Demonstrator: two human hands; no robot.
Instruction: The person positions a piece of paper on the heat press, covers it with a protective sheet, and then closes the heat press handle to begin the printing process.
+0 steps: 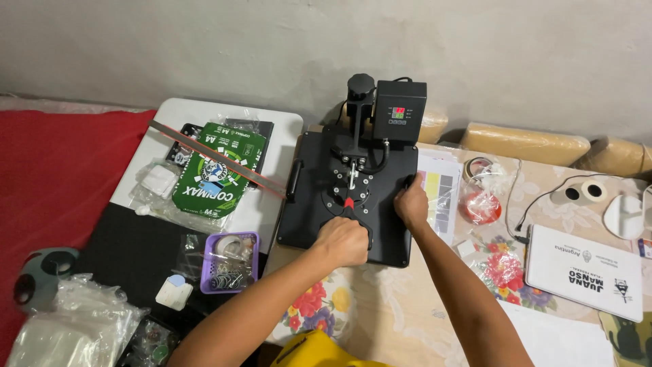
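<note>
Hands both on the black heat press (326,204), which sits on the bench (394,306) under a flowered cloth, its back close to the wall. Left hand (341,241) is at the near edge of the press, fingers curled tight around the black handle (363,231) that runs out from the red-tipped lever at the middle of the top plate. Right hand (411,204) lies on the right edge of the top plate, fingers bent over the rim; whether they actually grip it, cannot tell. Top plate lies flat and level.

Control box (401,102) stands at the back of the press, with a lit red and green readout. Just right of the press, partly under the right hand, a printed sheet (445,194) with coloured squares. Further right, a red item in a clear bag (481,204), two tape rolls (584,191) and a white flat case (584,272) with a cable leading to it.

Left of the press, on a second white-topped surface: a green paper ream wrapper (210,180) with a long metal ruler (217,160) lying diagonally across it. Nearer, a purple basket (231,261) of small bits.
</note>
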